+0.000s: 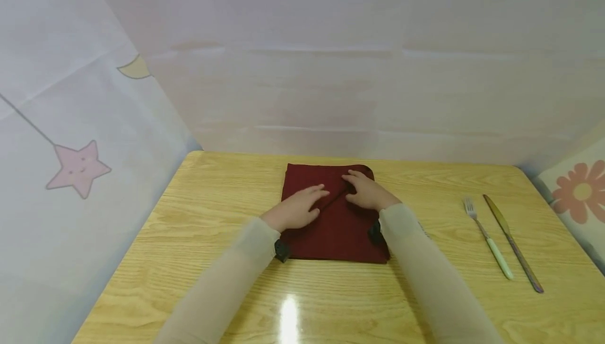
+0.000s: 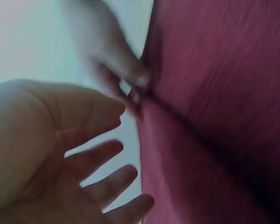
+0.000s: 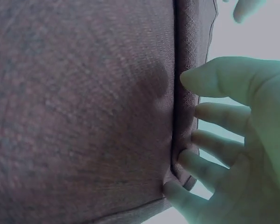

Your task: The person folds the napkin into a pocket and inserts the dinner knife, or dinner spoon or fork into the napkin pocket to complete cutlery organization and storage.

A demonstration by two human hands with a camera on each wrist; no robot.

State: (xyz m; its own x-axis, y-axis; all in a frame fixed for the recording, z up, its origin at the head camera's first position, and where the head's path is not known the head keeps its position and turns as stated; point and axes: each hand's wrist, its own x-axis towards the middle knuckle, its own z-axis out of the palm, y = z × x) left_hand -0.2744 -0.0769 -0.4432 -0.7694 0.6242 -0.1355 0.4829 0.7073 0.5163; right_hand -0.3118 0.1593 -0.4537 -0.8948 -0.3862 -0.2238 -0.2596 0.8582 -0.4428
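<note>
A dark red folded cloth [image 1: 337, 239] lies on the wooden table, with a diagonal fold line running between the two hands. My left hand [image 1: 296, 209] is over the cloth's left part, fingers extended and slightly spread, gripping nothing. My right hand [image 1: 368, 191] is at the upper right of the cloth, where its corner curls over. In the right wrist view, the right hand's loosely bent fingers [image 3: 207, 170] lie along a folded edge of the cloth [image 3: 84, 112], thumb apart from them. The left wrist view shows the left hand [image 2: 51, 140] with parted fingers beside the cloth.
On the right side of the table [image 1: 212, 191] lie a fork [image 1: 491, 244] with a pale green handle and a table knife [image 1: 515, 247], side by side. Pale printed sheets [image 1: 302, 71] stand along the table's back and sides.
</note>
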